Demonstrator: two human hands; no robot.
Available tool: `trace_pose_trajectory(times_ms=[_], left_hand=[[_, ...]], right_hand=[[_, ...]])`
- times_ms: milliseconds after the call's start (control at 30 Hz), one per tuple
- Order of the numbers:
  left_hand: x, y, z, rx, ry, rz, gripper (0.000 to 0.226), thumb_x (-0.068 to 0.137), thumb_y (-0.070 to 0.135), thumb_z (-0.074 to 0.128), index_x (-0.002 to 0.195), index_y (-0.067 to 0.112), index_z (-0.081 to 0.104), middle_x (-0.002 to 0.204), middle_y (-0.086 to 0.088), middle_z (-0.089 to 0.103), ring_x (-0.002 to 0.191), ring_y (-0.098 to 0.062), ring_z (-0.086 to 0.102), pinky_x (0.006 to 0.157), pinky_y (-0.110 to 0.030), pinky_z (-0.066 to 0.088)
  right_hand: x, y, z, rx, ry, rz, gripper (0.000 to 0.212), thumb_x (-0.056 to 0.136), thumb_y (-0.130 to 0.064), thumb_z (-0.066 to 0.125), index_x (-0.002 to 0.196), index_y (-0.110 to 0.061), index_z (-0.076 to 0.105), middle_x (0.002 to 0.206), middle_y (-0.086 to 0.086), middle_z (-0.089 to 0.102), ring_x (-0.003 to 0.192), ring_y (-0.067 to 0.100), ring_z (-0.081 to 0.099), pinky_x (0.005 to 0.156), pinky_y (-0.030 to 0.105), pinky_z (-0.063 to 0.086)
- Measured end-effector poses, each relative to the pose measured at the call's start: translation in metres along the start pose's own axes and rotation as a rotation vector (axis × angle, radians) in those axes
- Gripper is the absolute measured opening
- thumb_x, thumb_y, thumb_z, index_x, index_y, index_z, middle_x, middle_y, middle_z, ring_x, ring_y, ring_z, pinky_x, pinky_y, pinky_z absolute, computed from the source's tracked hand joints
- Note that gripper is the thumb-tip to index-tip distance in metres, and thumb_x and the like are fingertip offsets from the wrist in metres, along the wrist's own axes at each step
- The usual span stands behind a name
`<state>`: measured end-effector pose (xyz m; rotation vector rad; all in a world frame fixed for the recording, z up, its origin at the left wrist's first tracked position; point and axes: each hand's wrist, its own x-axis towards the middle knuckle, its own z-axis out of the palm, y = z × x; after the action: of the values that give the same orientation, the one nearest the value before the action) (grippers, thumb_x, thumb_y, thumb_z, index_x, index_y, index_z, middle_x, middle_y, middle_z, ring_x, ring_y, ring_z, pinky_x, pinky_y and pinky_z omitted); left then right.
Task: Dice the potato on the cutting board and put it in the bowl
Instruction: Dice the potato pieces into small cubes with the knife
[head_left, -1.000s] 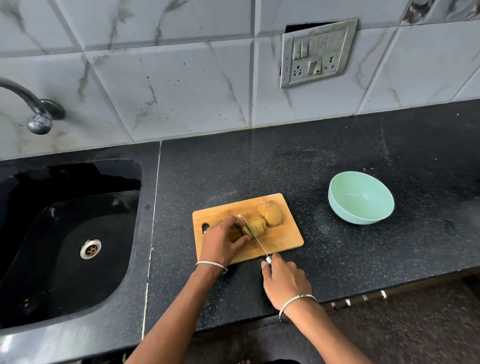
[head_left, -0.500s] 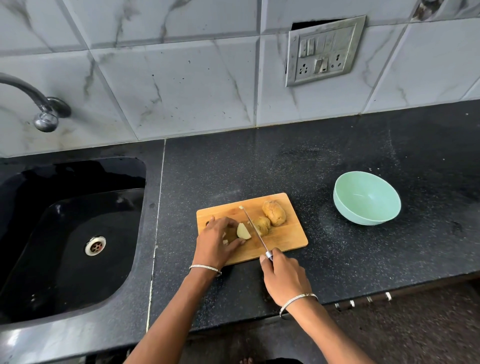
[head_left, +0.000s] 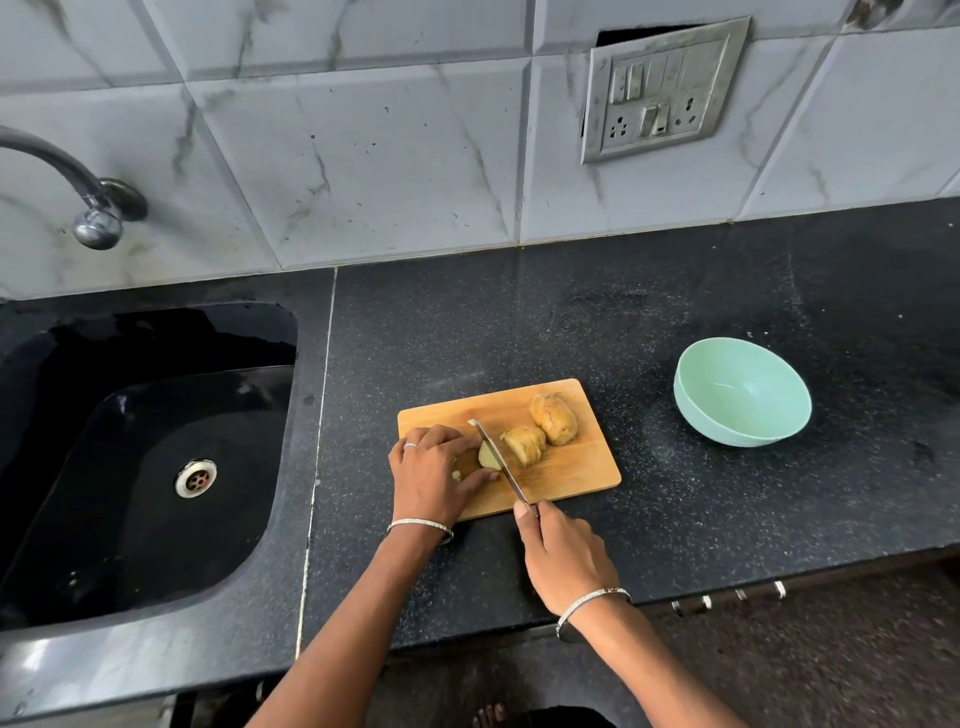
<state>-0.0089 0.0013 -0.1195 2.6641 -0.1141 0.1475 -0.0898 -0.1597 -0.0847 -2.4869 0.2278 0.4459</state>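
Has freed a pale potato piece (head_left: 487, 457) within the last second, pins it under the left hand (head_left: 431, 478) at the left end of the cutting board (head_left: 571, 475), clamps the right hand (head_left: 566, 558) on the knife (head_left: 511, 480) for another cut, leaves two chunks (head_left: 554, 418) and bowl (head_left: 743, 397) waiting.

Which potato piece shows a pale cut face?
The piece under the left hand, against the knife; the middle piece and the rightmost piece show only brown skin.
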Motion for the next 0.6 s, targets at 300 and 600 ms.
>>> trace_pose_trajectory(times_ms=[300,600], left_hand=[[0.0014,0.005,-0.003,0.014,-0.022,-0.015,0.042,0.073,0.061,0.071,0.11,0.039,0.07,0.109,0.015,0.064,0.11,-0.017,0.047,0.1,-0.04,0.027],[0.004,0.0099,-0.0047,0.076,-0.057,0.001,0.041,0.078,0.06,0.066,0.114,0.039,0.069,0.115,0.015,0.063,0.114,-0.015,0.047,0.102,-0.041,0.025]], right_hand=[[-0.0012,-0.0018,0.0039,-0.136,0.028,-0.001,0.043,0.104,-0.051,0.02,0.108,-0.019,0.049,0.108,0.01,0.065,0.102,0.037,0.061,0.069,0.039,0.04],[0.0055,-0.0073,0.0046,-0.177,0.026,0.034,0.042,0.104,-0.048,0.023,0.115,-0.019,0.05,0.113,0.009,0.064,0.106,0.035,0.061,0.069,0.036,0.039]])
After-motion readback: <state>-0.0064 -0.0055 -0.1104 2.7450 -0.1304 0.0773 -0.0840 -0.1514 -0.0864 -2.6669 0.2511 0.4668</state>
